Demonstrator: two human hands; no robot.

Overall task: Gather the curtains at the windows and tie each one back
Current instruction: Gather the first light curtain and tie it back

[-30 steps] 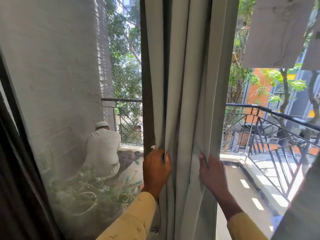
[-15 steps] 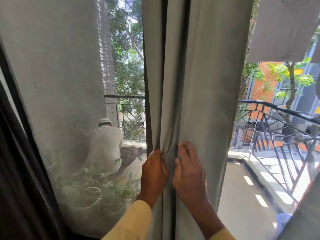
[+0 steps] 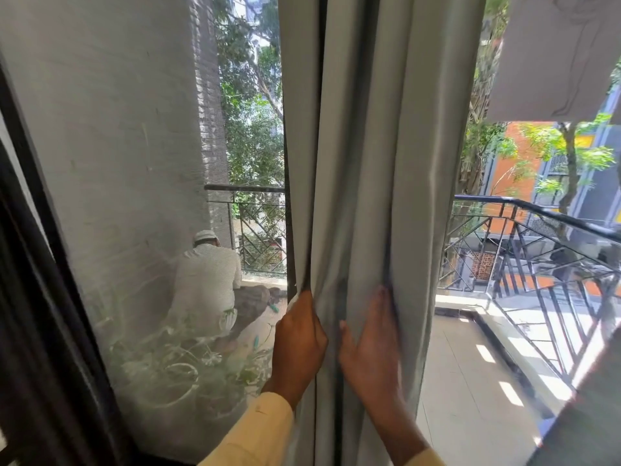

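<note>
two pale yellow sleeves [image 3: 262,428] reach up from the bottom edge. the left hand [image 3: 299,344] has its fingers curled round the left edge of the curtain [image 3: 369,163], pinching a fold of it. just beside it the right hand [image 3: 369,348] lies flat on the cloth, fingers nearly straight and not gripping, with their tips pushed into a pleat. the curtain is smooth, matte, pale grey-green fabric, bunched into long vertical pleats. it hangs down the middle of the window, between a fine mesh screen [image 3: 117,196] on the left and clear glass on the right. a dark window frame [image 3: 33,297] slants down the left side. beyond the mesh a person in white clothes and a cap [image 3: 208,274] crouches on the balcony beside a rough grey wall. to the right run pale floor tiles [image 3: 470,381] and a black metal railing [image 3: 537,250] with diagonal bars. farther off stand leafy trees [image 3: 252,112] and an orange building [image 3: 524,156].
</note>
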